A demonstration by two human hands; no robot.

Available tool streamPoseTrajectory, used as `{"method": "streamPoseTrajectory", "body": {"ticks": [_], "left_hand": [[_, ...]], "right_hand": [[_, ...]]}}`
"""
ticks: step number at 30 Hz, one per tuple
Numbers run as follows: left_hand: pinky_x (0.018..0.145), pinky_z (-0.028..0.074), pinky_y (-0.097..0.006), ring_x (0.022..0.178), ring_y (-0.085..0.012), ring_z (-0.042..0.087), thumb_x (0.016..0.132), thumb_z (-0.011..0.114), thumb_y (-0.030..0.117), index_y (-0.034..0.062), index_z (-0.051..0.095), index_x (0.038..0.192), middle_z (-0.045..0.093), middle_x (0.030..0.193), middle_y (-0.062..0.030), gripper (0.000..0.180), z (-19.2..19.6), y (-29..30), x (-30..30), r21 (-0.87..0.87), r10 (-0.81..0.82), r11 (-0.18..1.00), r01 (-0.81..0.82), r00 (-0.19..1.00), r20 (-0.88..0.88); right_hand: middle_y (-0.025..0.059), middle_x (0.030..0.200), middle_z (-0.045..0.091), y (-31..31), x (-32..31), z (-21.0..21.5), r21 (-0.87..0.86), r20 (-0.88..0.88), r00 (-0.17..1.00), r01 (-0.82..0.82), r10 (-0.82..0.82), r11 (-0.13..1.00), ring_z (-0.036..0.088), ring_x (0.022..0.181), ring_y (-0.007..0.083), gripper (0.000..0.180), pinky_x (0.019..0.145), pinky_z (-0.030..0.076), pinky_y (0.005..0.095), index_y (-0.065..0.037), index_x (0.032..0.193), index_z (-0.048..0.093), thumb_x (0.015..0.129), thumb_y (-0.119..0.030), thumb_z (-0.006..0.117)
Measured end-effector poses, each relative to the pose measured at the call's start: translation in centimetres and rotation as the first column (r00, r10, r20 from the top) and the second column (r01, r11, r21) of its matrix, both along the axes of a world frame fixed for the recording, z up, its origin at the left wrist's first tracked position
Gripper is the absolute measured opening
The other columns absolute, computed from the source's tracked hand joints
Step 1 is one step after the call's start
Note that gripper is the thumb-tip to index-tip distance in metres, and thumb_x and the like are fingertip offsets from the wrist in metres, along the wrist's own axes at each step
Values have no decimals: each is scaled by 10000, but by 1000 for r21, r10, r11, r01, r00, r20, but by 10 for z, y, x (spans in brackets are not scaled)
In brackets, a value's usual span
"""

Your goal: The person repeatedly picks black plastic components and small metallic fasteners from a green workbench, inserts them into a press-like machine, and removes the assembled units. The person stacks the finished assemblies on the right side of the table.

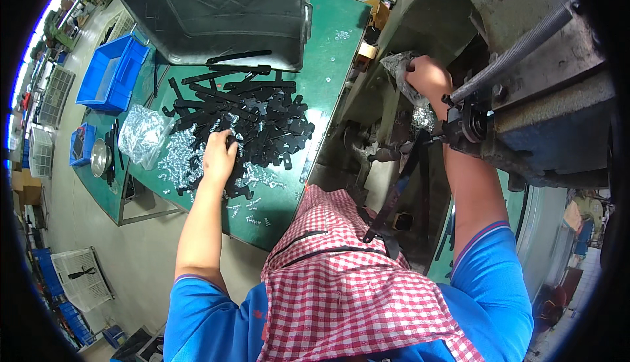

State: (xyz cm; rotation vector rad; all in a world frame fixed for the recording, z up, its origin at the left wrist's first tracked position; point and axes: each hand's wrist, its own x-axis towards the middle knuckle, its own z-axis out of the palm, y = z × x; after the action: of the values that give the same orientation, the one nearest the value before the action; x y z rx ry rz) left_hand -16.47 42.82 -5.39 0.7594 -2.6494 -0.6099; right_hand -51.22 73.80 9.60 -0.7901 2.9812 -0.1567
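My left hand (220,157) rests at a heap of flat black metal strips (262,126) on the green table. Its thumb and fingers are drawn together at small silver coiled parts, which look like springs or screws; what lies between the fingertips is too small to make out. More of the silver parts (180,155) spread left of the hand. On the right, beside a heavy machine, my right hand (430,79) is closed on a crumpled clear plastic bag (398,70). Small shiny pieces (423,118) sit just below that bag.
The grey machine (551,93) with a long coil spring (518,47) fills the right side, close to my right forearm. A large black crate (223,14) stands behind the heap. A full clear bag (146,132), blue bins (113,73) and a metal bowl (100,157) are left.
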Motion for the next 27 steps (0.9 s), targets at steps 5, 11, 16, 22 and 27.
{"method": "streamPoseTrajectory", "body": {"ticks": [5, 11, 16, 22, 27], "left_hand": [[778, 472, -375, 917, -305, 572, 752, 658, 133, 70, 587, 1058, 547, 981, -120, 320, 11, -6, -30, -91, -23, 995, 33, 994, 107], [779, 502, -374, 945, -279, 608, 733, 675, 259, 86, 629, 1015, 579, 1069, -114, 334, 14, -19, -62, -185, -51, 963, 197, 803, 594], [808, 501, -387, 1010, -285, 589, 728, 708, 269, 51, 603, 1001, 574, 1088, -120, 365, 22, -19, -73, -171, 14, 972, 160, 690, 723], [806, 488, -386, 985, -301, 586, 723, 716, 245, 41, 584, 967, 586, 1042, -123, 344, 23, -18, -78, -114, -114, 956, 269, 704, 701], [757, 480, -409, 892, -332, 595, 716, 718, 224, 31, 608, 843, 619, 865, -165, 257, 5, -50, -55, -69, -361, 880, 470, 756, 546]], "right_hand": [[136, 795, 642, 7, 11, -3, 22, -68, 998, -1, 2, 1000, 623, 760, 329, 278, 649, 494, 418, -90, 830, 663, 710, -341, 655], [156, 885, 639, 1, 16, -12, 38, -169, 985, 44, -37, 998, 611, 837, 349, 266, 716, 496, 431, -76, 859, 658, 709, -295, 635], [154, 893, 635, 6, 12, -12, -135, -126, 992, 8, -25, 991, 609, 817, 347, 220, 706, 489, 413, -80, 856, 673, 733, -255, 622], [109, 829, 611, 18, 34, -1, -497, -204, 978, -67, -42, 865, 603, 753, 295, 134, 677, 472, 342, -67, 856, 685, 766, -156, 640], [64, 806, 607, 68, 77, -12, -783, -111, 987, -159, 116, 602, 576, 693, 140, 156, 600, 453, 279, -13, 912, 608, 821, -139, 625]]}}
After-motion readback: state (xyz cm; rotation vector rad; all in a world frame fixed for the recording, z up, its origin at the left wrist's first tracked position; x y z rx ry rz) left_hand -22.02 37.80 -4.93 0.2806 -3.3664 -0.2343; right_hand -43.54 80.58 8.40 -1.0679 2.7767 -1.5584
